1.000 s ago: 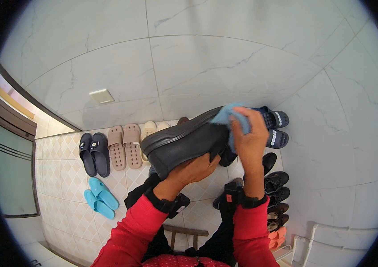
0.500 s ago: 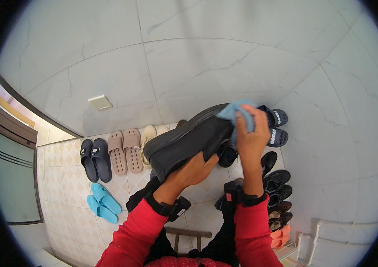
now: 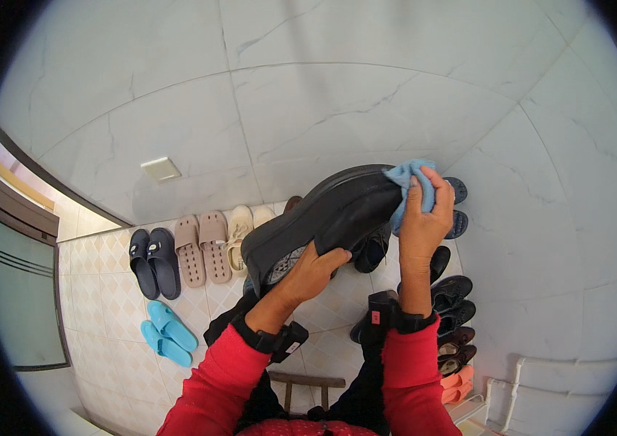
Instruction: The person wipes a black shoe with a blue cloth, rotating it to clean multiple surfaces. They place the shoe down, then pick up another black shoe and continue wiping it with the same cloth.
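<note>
A black shoe is held up in front of me, its toe toward the upper right and its heel at the lower left. My left hand grips it by the opening, the thumb on the upper and the other fingers hidden inside or behind it. Part of the patterned lining shows beside that hand. My right hand is closed on a light blue cloth, which is pressed against the shoe's toe end.
Against the tiled wall stand dark slippers, beige slippers and cream shoes. Turquoise slippers lie nearer on the left. Along the right wall run black shoes, brown shoes and orange slippers. A wooden stool shows between my legs.
The shoe has turned slightly, so its patterned lining now shows. My right hand and the cloth have shifted a little to the right, around the toe.
</note>
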Action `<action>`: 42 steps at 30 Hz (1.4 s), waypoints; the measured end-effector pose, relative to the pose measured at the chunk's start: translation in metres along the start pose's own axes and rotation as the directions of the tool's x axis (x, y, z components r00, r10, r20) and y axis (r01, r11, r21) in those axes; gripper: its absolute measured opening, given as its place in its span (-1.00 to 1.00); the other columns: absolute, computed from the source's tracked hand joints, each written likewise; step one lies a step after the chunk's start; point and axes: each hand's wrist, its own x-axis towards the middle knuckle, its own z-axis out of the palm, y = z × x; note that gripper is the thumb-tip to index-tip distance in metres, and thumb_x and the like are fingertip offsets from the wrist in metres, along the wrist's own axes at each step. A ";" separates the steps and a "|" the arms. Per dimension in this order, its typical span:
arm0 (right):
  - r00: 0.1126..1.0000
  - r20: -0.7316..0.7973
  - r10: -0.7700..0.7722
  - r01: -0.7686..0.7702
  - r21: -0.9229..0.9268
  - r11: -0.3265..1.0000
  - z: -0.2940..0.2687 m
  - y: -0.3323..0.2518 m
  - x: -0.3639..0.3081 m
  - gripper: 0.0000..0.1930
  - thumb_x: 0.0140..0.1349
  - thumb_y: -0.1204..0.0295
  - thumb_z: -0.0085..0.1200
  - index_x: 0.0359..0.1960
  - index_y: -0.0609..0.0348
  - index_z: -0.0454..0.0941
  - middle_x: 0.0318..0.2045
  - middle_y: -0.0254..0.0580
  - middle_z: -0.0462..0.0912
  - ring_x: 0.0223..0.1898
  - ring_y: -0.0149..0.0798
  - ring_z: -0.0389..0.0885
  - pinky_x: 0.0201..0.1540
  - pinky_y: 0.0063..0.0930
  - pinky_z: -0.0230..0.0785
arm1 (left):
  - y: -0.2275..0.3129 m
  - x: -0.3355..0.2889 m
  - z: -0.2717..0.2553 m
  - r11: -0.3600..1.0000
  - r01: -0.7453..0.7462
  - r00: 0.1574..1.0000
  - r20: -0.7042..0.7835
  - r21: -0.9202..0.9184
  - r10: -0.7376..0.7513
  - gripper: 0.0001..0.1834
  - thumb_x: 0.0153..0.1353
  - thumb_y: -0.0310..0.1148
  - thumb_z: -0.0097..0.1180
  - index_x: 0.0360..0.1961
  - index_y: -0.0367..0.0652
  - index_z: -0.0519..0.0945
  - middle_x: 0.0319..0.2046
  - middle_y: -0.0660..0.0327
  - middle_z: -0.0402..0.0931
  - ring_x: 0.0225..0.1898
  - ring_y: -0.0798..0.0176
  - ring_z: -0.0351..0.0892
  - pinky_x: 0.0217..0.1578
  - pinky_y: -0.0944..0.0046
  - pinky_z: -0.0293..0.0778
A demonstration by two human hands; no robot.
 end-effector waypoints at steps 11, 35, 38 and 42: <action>0.959 0.159 -0.234 0.236 0.012 0.972 0.006 -0.009 -0.009 -0.74 0.05 0.51 0.28 -0.17 0.05 0.63 -0.22 -0.20 0.64 -0.18 -0.09 0.61 -0.09 -0.31 0.46 | 0.006 0.002 -0.001 0.985 0.156 0.987 -0.019 -0.077 -0.158 -0.60 0.16 -0.35 0.03 -0.02 -0.39 0.46 -0.27 0.19 0.44 -0.21 0.28 0.35 -0.13 0.28 0.38; 0.951 0.237 -0.198 0.174 0.118 0.978 0.008 -0.018 -0.018 -0.69 0.01 0.56 0.26 -0.16 0.06 0.61 -0.16 -0.16 0.63 -0.10 -0.04 0.60 -0.02 -0.27 0.44 | -0.010 0.000 -0.009 0.999 0.038 0.998 0.042 -0.037 -0.037 -0.66 0.12 -0.40 0.10 -0.08 -0.33 0.51 -0.31 0.31 0.44 -0.27 0.38 0.35 -0.22 0.36 0.37; 0.911 0.287 -0.296 0.253 0.178 0.951 0.011 -0.024 -0.025 -0.71 0.02 0.54 0.28 -0.17 0.05 0.61 -0.16 -0.19 0.64 -0.10 -0.05 0.61 -0.01 -0.28 0.44 | -0.008 0.002 -0.008 0.991 0.121 0.993 0.019 -0.056 -0.120 -0.65 0.12 -0.41 0.10 -0.06 -0.33 0.50 -0.30 0.32 0.45 -0.25 0.38 0.35 -0.19 0.36 0.36; 0.990 0.080 -0.113 0.114 -0.003 0.994 0.002 -0.004 -0.006 -0.76 0.09 0.54 0.25 -0.17 0.13 0.60 -0.18 -0.15 0.64 -0.13 -0.07 0.61 -0.01 -0.31 0.43 | 0.000 -0.001 -0.003 0.994 -0.020 0.999 -0.027 -0.106 0.018 -0.61 0.11 -0.42 0.09 -0.03 -0.35 0.50 -0.28 0.32 0.44 -0.21 0.36 0.36 -0.13 0.33 0.36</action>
